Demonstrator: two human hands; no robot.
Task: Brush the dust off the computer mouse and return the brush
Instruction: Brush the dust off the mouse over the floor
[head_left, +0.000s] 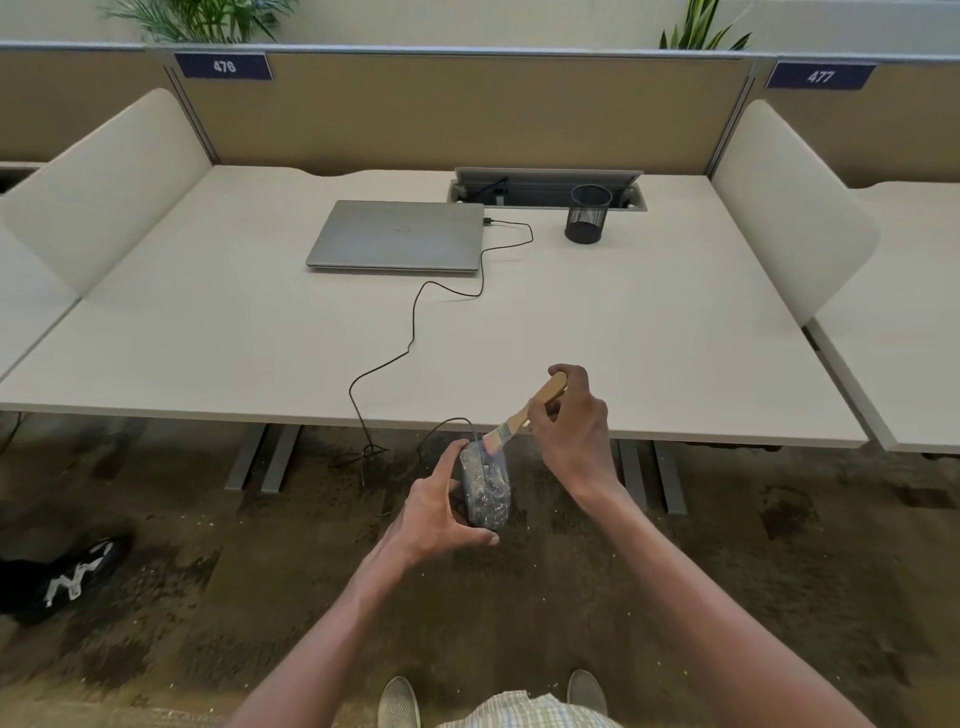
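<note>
The left hand (441, 506) grips the dusty computer mouse (485, 488) in the air, out in front of the desk (623, 322) edge, fingers curled round its side. Just above, the right hand (571, 431) pinches the wooden brush (524, 410) — bristles touching the mouse's front end. The cable (415, 322) (black, looping) runs back to a closed laptop (397, 234); beyond it, to the right — a mesh pen cup (588, 214).

Bare forearms, a pale checked garment (524, 709) at the waist, and light grey shoes (399, 702).
</note>
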